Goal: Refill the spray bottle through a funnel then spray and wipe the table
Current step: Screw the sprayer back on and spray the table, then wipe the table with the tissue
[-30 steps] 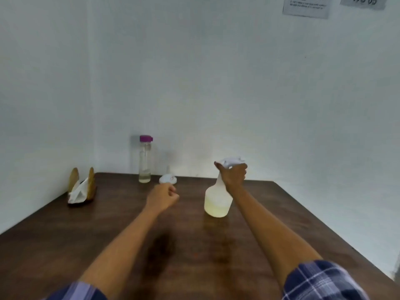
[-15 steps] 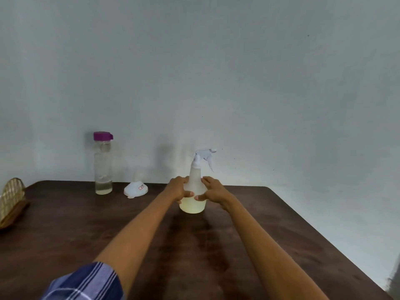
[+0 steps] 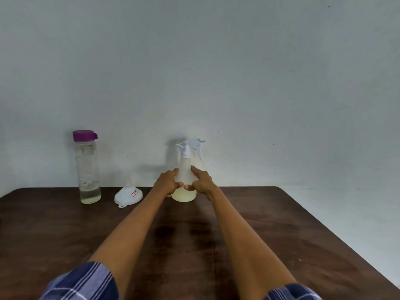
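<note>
You've got the spray bottle [image 3: 184,180] upright on the table [image 3: 270,224], right of the funnel [image 3: 128,194], your left hand [image 3: 167,182] and right hand [image 3: 201,184] curled round its belly. It looks light, barely filled, smooth plastic that may slip. I'd keep one hand low and take the collar under the trigger head to unscrew.

Two bare forearms enter from six o'clock. The left sleeve [image 3: 82,282] at seven o'clock is short, plaid — navy with white and pale lilac lines. The right sleeve [image 3: 292,292] at five o'clock shows the same plaid — only its edge visible.
</note>
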The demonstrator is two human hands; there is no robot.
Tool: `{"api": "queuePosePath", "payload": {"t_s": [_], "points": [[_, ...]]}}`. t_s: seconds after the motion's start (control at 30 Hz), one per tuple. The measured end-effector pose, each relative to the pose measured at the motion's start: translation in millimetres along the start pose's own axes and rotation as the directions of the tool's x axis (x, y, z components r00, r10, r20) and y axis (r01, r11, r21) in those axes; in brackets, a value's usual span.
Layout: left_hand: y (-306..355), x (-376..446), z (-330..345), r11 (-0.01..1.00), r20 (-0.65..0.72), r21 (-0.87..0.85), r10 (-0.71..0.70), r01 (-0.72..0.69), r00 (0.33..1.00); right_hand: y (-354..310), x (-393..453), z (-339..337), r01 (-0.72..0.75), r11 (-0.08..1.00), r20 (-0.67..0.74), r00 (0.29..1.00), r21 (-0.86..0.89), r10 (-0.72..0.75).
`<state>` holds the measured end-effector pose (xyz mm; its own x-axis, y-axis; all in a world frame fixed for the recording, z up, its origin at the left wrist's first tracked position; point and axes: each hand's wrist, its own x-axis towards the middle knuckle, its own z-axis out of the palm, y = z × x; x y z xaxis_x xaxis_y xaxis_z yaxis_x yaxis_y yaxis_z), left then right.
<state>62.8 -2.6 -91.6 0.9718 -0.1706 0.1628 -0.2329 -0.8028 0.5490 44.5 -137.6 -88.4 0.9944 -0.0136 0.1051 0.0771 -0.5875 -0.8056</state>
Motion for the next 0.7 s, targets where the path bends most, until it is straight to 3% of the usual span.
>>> {"api": "queuePosePath", "payload": {"t_s": [0.2, 0.33, 0.6, 0.7], "points": [[2.7, -1.9, -5.2, 0.999, 0.083, 0.046, -0.015, 0.011, 0.996, -0.8, -5.4, 4.4, 0.002, 1.000, -0.014, 1.000, -0.007, -0.002], [4.5, -13.7, -21.1, 1.000, 0.208, 0.027, 0.008, -0.014, 0.978, -7.8, -11.5, -1.9, -0.012, 0.989, 0.004, 1.000, -0.149, 0.013], [-45.0, -65.6, -57.9, 0.992, 0.012, 0.120, -0.032, 0.031, 0.999, -34.0, -60.6, 7.5, -0.065, 0.998, -0.190, 0.980, -0.002, 0.063], [-59.2, -102.1, -66.1, 0.975, 0.035, 0.218, -0.056, 0.047, 0.998, -51.7, -83.2, 24.9, -0.072, 0.997, -0.243, 0.967, 0.011, 0.072]]}}
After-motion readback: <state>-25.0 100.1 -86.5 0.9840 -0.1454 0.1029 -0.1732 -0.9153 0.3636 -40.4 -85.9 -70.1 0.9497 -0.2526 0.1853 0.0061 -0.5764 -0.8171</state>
